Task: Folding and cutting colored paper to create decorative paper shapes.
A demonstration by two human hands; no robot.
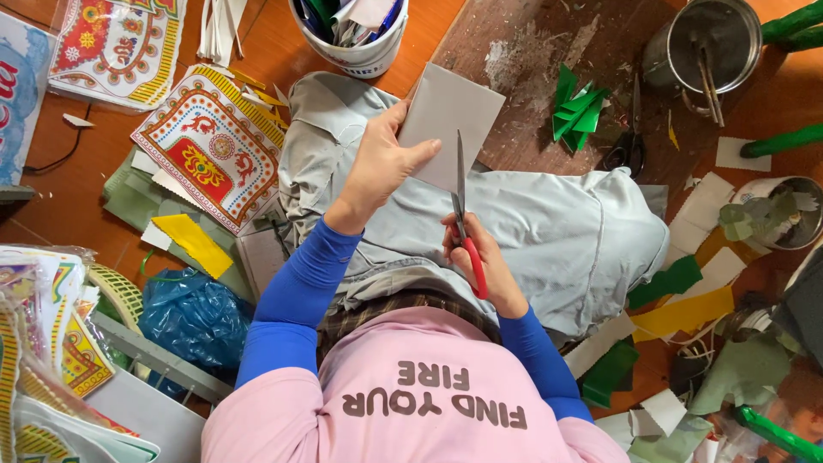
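My left hand [380, 167] holds a grey sheet of card [452, 122] up over my lap, thumb on its lower edge. My right hand [480, 257] grips red-handled scissors [464, 219], whose blades point up and touch the card's lower right edge. Both arms wear blue sleeves under a pink shirt. My legs in grey trousers [557, 231] lie beneath the card.
Ornate red-and-yellow printed sheets [210, 146] lie at left, with a yellow strip [197, 244] and a blue plastic bag [193, 317]. A white bucket [356, 39] stands at top. Green folded paper [576, 107], black scissors [630, 137], metal pots [707, 43] and paper scraps [686, 313] sit at right.
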